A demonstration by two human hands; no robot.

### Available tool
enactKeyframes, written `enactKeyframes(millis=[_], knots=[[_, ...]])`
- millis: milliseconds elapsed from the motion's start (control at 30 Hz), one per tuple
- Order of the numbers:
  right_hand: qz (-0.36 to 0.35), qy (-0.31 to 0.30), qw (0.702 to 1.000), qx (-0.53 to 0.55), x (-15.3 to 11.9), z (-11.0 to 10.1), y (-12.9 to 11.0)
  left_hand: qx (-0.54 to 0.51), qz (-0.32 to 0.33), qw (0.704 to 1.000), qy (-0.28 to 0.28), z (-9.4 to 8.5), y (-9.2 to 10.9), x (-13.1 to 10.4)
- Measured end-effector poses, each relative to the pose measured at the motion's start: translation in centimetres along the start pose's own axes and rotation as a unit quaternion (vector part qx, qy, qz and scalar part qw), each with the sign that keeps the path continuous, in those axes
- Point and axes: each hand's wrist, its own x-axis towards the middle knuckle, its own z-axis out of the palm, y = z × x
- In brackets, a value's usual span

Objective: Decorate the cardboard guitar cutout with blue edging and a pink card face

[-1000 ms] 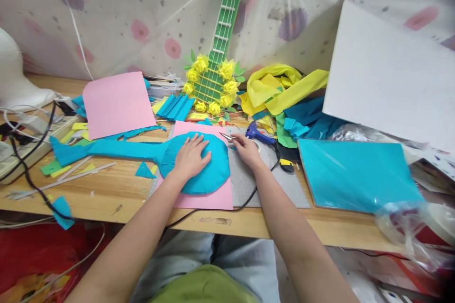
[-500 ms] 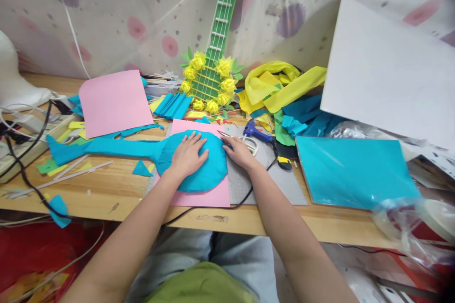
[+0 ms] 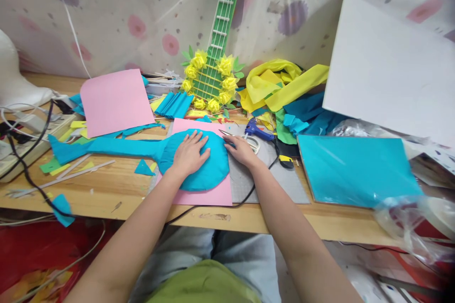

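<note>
A blue paper-covered, guitar-like shape [image 3: 213, 165] lies flat, its round body on a pink sheet [image 3: 213, 197] and its long neck reaching left. On the body, my left hand [image 3: 190, 151] rests palm down, open, with fingers spread. My right hand [image 3: 241, 150] lies at the body's right edge, fingers stretched toward the rim and holding nothing that I can see. Scissors [image 3: 254, 143] lie just behind that hand, which partly covers them. The pink sheet sits on a grey cutting mat [image 3: 277, 184].
A blue glue gun [image 3: 259, 130] and a black-yellow tool [image 3: 286, 161] lie right of my hands. Behind stands a green paper guitar [image 3: 218, 42] with yellow flowers. A pink card [image 3: 117, 104], blue board [image 3: 359, 170], white board [image 3: 387, 71] and power strip [image 3: 35, 144] surround the area.
The view has shifted very slightly. Both hands keep their places on and beside the blue shape.
</note>
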Motion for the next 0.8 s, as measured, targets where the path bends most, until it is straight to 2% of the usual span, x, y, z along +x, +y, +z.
enactKeyframes(millis=[267, 800], knots=[[0.011, -0.027, 0.999, -0.035, 0.15, -0.29, -0.12, 0.002, 0.002, 1.0, -0.001, -0.08, -0.04, 0.0], [-0.022, -0.023, 0.999, -0.037, 0.2, -0.5, -0.03, -0.004, 0.004, 1.0, 0.006, 0.29, -0.32, 0.22]])
